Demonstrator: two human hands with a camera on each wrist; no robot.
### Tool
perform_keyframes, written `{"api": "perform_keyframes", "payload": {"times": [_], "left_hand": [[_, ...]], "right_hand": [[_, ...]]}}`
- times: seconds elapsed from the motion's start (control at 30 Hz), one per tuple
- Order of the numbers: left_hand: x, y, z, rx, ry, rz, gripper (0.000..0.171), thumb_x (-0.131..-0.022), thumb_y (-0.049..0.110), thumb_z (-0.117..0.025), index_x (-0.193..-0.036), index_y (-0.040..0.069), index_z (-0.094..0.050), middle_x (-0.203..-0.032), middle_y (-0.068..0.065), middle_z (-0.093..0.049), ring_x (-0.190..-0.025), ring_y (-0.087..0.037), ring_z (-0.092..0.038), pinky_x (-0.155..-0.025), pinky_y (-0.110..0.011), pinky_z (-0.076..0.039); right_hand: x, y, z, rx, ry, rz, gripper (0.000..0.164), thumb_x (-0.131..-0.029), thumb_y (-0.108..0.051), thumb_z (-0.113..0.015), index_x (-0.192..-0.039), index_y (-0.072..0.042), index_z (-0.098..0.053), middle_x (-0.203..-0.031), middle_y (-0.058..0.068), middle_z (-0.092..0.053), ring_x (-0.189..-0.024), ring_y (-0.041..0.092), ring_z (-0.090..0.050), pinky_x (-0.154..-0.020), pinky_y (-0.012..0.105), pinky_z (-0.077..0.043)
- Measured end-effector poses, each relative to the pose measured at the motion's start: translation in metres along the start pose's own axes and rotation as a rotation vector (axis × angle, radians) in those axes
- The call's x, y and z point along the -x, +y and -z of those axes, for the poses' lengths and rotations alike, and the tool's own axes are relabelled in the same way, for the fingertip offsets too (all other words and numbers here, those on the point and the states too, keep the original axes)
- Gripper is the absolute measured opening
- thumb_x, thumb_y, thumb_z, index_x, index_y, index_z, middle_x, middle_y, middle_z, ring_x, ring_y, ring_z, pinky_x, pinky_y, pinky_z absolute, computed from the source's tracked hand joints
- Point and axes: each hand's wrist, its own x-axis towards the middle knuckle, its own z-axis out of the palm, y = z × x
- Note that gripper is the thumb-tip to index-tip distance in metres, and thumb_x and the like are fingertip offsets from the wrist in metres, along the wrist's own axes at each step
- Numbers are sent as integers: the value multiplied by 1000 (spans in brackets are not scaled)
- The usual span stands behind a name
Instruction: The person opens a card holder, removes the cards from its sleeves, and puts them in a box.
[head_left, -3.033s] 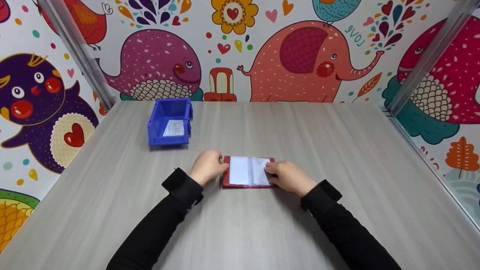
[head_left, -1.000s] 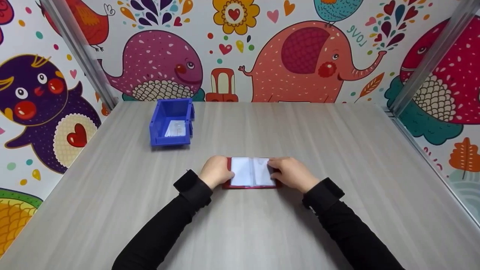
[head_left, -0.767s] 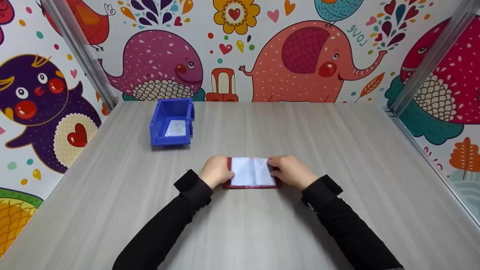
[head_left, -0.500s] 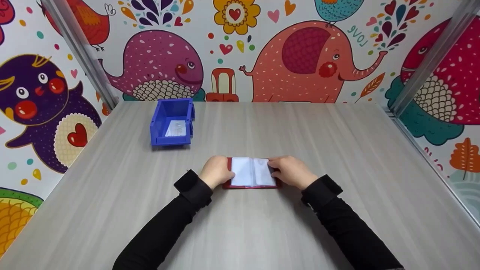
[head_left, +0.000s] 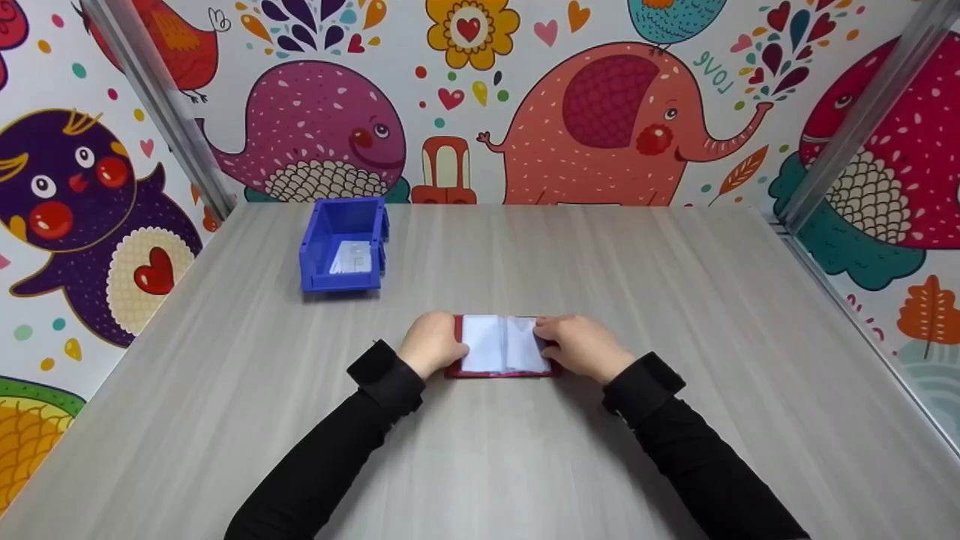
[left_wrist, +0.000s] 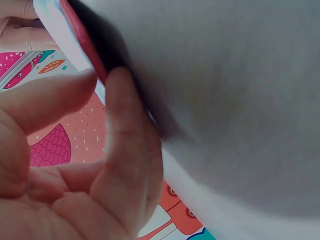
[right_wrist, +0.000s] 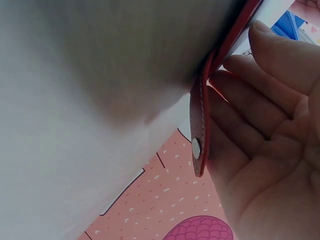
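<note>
A red card holder (head_left: 457,330) lies spread open on the table, its clear sleeves (head_left: 482,343) showing whitish on both halves. At its left edge my left hand (head_left: 433,345) grips the cover, thumb on top and fingertips tucked under; the left wrist view shows the red edge (left_wrist: 82,37) between thumb and forefinger. My right hand (head_left: 589,346) holds the right side, its thumb over the sleeves. From that side hangs a stitched strap (right_wrist: 200,115) with a silver snap (right_wrist: 196,148), lying against the right fingers in the right wrist view.
A blue bin (head_left: 341,282) stands at the back left of the table, with flat whitish pieces (head_left: 351,256) inside. Printed cartoon panels (head_left: 600,120) wall the back and sides, with metal posts (head_left: 161,112) at the corners.
Since three seconds ago my left hand has shifted right, its thumb now over the left sleeve's edge. The card holder sits slightly farther right. Over the last second, hands and holder hardly move.
</note>
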Motion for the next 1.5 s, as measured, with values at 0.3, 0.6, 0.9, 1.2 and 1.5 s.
{"api": "perform_keyframes", "payload": {"times": [0.3, 0.6, 0.9, 1.2, 1.5], "left_hand": [[0, 0, -2, 3, -7, 21, 18, -72, 8, -72, -67, 3, -56, -67, -7, -56, -65, -23, -49, -69, -41, -49], [0, 0, -2, -5, -3, 20, 18, -73, 8, -72, -68, 2, -57, -68, -8, -58, -65, -24, -50, -69, -41, -49], [1, 0, -1, -4, -5, 23, 17, -74, 8, -72, -69, 0, -57, -71, -11, -60, -66, -25, -51, -71, -42, -49], [1, -1, -1, 1, -7, 17, 17, -73, 8, -71, -69, 1, -56, -67, -7, -55, -65, -24, -49, -68, -40, -48], [1, -1, -2, 3, 9, 19, 16, -74, 8, -73, -72, -1, -60, -71, -11, -61, -68, -26, -53, -71, -42, -49]], "right_hand": [[4, -2, 0, 0, 14, 54, 12, -82, 2, -74, -83, -3, -63, -116, 17, -69, -106, 32, -65, -85, 42, -53], [6, -6, 0, -11, 19, 66, 11, -81, 4, -73, -88, -2, -67, -110, 12, -71, -92, 26, -67, -76, 39, -53], [5, -9, -1, -11, -8, 76, 22, -83, 3, -74, -105, 1, -72, -112, 15, -70, -103, 28, -67, -88, 42, -53], [4, -10, -1, -11, 7, 98, 14, -79, 5, -74, -91, -4, -70, -92, 5, -69, -81, 20, -63, -75, 35, -52], [5, -9, -1, -18, 22, 121, 17, -78, 7, -74, -87, -6, -67, -87, 2, -66, -73, 18, -57, -67, 34, -49]]}}
